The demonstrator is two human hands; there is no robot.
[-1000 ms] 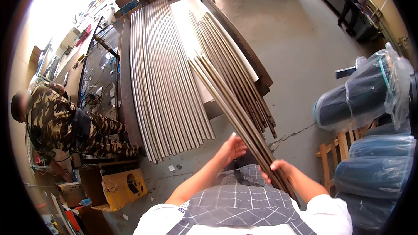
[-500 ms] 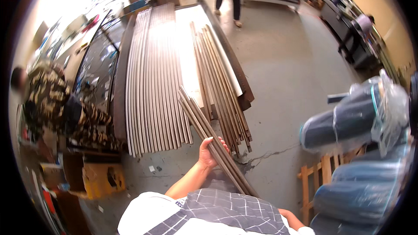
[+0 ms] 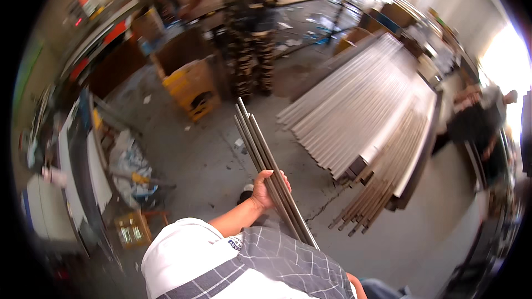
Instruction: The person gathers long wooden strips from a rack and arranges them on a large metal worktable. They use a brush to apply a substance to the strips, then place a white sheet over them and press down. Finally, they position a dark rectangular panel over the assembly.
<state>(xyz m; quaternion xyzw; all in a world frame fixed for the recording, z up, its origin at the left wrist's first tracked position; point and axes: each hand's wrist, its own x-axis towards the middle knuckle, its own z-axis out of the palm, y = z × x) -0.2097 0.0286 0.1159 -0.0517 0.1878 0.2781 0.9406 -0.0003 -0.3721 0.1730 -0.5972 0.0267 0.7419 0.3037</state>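
Note:
My left hand point(image 3: 264, 190) is closed around a small bundle of long, thin metal tubes point(image 3: 266, 145). The bundle slants from my apron upward and to the left, its far ends in the air over the grey floor. Part of my right forearm point(image 3: 357, 286) shows at the lower edge, but the right hand itself is out of the picture. To the right of the bundle, a wide row of silvery metal tubes point(image 3: 349, 108) lies side by side on a low table. Darker, brownish tubes point(image 3: 382, 188) lie beside that row, sticking out past the table's near end.
A person in camouflage clothing point(image 3: 250, 33) stands ahead, beside a yellow and brown cardboard box point(image 3: 191, 89). Another person point(image 3: 477, 119) is beyond the table at right. White panels point(image 3: 98, 171), crumpled plastic point(image 3: 132, 169) and a small crate point(image 3: 133, 229) are at left.
My view has swung left, so the table of tubes now lies to the right and the camouflaged person ahead. The left hand still grips the bundle, which has turned along with me.

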